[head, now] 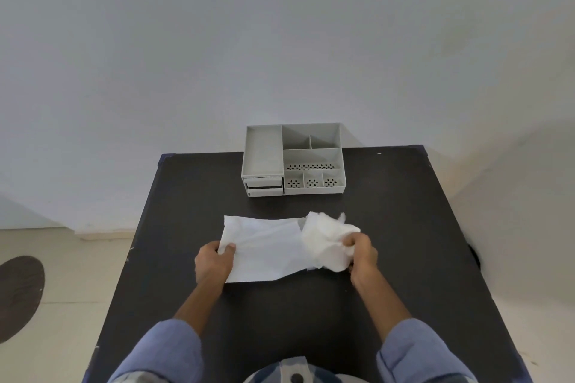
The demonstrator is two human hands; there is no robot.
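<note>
A white cloth (pixel 267 246) lies partly spread on the black table (pixel 280 320). Its left part is flat, and its right end is bunched into a crumpled wad. My left hand (pixel 214 263) pinches the cloth's near-left corner between thumb and fingers. My right hand (pixel 362 255) grips the crumpled right end, fingers curled round it. Beyond the cloth, near the table's far edge, stands a grey plastic desk organiser (pixel 294 160) with several open compartments and small drawers at its front left.
A pale wall rises behind the table. Tiled floor shows to the left, with a dark round object (pixel 18 297) on it. The table's right edge borders a white surface.
</note>
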